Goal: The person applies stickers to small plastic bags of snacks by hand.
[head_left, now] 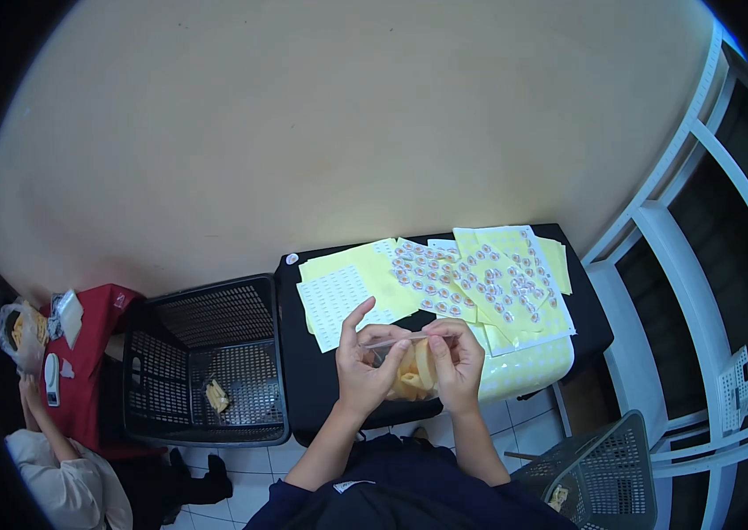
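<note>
Between my hands, above the front edge of the black-covered table, is a clear plastic bag (411,382) of yellow snack pieces. My left hand (365,375) pinches the left side of the bag's top edge, its index finger pointing up. My right hand (458,369) grips the right side of that edge with thumb and fingers. Just beyond them lie yellow sheets of round stickers (515,278), overlapping one another. A white sheet of small printed labels (338,300) is on the left of this pile. One loose round sticker (292,259) sits at the table's back left corner.
Left of the table stands a black crate (201,305) with one snack packet (216,397) inside. A grey basket (621,473) at lower right holds another packet (558,497). Further left, a person (69,477) sits by a red-covered table (95,353). White racks (656,238) line the right.
</note>
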Demonstrator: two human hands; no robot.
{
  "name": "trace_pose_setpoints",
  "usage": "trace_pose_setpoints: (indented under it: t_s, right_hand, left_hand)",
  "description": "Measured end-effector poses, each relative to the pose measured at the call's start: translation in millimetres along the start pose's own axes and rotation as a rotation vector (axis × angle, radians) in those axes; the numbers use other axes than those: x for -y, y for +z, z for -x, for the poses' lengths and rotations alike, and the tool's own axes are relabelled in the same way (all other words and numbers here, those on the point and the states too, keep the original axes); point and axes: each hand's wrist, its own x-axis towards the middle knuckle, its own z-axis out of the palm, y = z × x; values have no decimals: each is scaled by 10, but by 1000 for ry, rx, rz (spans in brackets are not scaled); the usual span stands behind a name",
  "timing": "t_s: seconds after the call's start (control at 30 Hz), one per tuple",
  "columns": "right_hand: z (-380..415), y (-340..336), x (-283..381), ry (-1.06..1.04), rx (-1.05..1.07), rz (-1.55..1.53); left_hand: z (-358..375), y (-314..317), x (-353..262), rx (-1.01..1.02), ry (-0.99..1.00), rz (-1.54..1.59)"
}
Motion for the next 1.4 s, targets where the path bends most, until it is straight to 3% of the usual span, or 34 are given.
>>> trace_pose_setpoints:
  t_s: [0.07, 0.13, 0.37, 0.7, 0.77, 0.8, 0.87, 1.23, 1.4]
  right_hand:
    - [7, -38, -20, -4, -106, -4]
    - [-9, -111, -42, -5, -122, 4]
    - [-10, -120, -37, 51, -198, -91]
    - [-20, -254, 51, 6, -69, -63]
    - [-97, -259, 284, -255, -70, 621]
    - [-114, -247, 359, -254, -71, 624]
    - [-108, -202, 442, -347, 59, 970]
    - [-63, -211, 329, -330, 87, 961]
    - [-38, -197, 298, -339, 110, 976]
  left_hand:
    - [-22, 10, 32, 22, -21, 42]
    - [-77, -68, 149, 74, 140, 48]
    - [-134, -137, 150, 117, 148, -100]
    - [-112, -112, 173, 118, 261, -200]
    - [-104, -92, 183, 124, 296, -259]
    - [-99, -73, 191, 127, 334, -317]
    - [-77, -29, 185, 135, 320, -319]
    - [-20, 26, 166, 207, 260, -299]
    - [-5, 16, 163, 193, 320, -365]
